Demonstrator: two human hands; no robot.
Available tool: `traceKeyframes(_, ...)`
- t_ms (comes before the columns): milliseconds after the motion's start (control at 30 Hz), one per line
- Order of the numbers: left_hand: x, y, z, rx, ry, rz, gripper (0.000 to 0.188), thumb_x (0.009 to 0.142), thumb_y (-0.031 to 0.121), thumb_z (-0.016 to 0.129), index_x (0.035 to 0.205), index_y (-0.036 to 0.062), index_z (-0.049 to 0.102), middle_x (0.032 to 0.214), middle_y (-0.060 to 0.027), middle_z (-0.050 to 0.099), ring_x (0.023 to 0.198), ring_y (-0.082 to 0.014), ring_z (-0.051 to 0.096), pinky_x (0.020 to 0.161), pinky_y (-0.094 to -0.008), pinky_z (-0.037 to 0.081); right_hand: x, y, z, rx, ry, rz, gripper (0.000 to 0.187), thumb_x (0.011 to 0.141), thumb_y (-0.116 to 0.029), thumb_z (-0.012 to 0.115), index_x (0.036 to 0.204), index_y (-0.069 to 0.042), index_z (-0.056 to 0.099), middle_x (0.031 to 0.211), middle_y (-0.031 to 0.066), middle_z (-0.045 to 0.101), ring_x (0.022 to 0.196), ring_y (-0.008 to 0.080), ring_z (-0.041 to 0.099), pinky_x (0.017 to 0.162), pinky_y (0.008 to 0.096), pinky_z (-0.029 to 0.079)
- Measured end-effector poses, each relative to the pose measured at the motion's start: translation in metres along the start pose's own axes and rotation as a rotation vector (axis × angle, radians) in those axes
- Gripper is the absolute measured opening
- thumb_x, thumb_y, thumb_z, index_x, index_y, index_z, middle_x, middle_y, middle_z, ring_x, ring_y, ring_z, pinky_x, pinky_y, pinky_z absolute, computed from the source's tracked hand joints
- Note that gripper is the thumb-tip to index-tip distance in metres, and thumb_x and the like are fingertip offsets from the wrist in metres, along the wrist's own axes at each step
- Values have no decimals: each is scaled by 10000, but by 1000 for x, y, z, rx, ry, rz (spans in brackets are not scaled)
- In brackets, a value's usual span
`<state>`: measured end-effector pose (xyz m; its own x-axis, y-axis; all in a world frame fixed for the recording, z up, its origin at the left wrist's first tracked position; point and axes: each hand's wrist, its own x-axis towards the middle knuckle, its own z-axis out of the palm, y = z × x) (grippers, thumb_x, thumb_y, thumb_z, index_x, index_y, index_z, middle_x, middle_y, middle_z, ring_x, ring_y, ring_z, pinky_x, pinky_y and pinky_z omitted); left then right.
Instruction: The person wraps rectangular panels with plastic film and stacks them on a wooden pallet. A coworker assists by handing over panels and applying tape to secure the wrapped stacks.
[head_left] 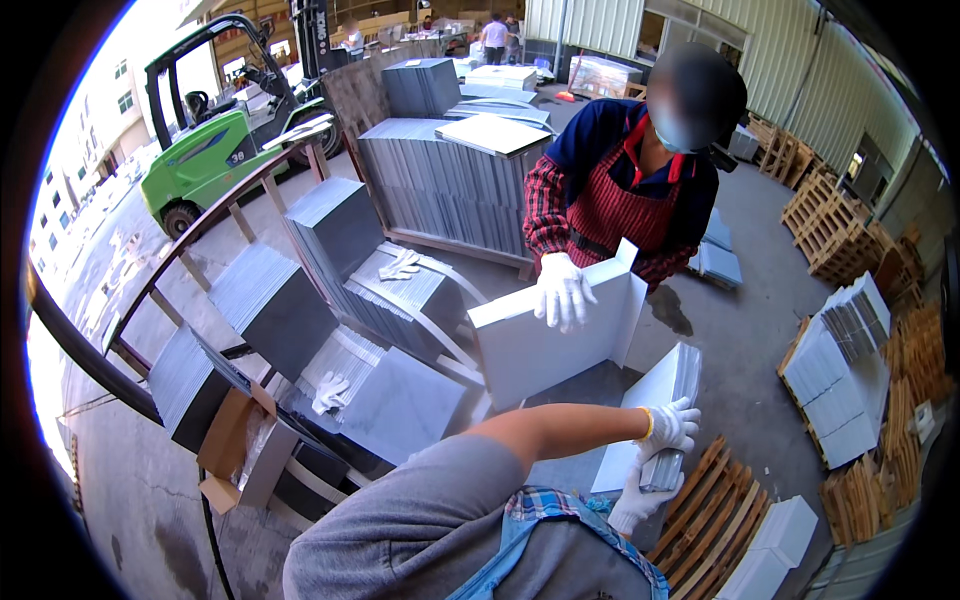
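Both my hands wear white gloves and hold a small stack of thin grey tiles (686, 372) on edge to the right of my body. My left hand (670, 426) reaches across and curls over the stack's outer side. Lower down, my right hand (638, 502) grips its near end. A white panel-like surface (618, 462) lies beside the stack; whether it belongs to a carton I cannot tell. Just beyond stands a white carton (540, 345) with a flap raised. Across from me, a co-worker in a checked apron (622, 215) rests a gloved hand (565, 292) on its top edge.
Tile stacks (275, 300) fill a metal rack at left, with loose white gloves (330, 392) on them. An open brown carton (245, 445) stands near left. A wooden pallet (715, 510) and white cartons (770, 550) lie near right. A green forklift (225, 150) is parked behind.
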<state>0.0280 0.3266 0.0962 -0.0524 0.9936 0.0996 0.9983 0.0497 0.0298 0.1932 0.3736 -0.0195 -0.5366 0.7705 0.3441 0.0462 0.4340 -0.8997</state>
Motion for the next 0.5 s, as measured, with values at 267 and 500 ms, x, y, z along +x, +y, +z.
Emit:
traceKeyframes(267, -2, 1, -6, -25, 1, 5, 830, 358, 375, 915, 1130, 240, 643, 1333, -67, 521, 1366, -339, 350, 1104, -533, 251, 2, -9, 2, -97, 4, 201, 983, 687, -252, 914, 1458, -106, 321, 1359, 224, 561, 1242, 379, 576, 1027, 498, 489)
traceKeyframes(500, 0, 3, -7, 0, 25, 18, 840, 400, 390, 921, 1177, 249, 635, 1290, -49, 539, 1355, -323, 348, 1099, -535, 248, 5, 5, 2, -132, 55, 91, 939, 678, -289, 919, 1407, -97, 360, 1264, 225, 622, 1162, 400, 624, 971, 499, 522)
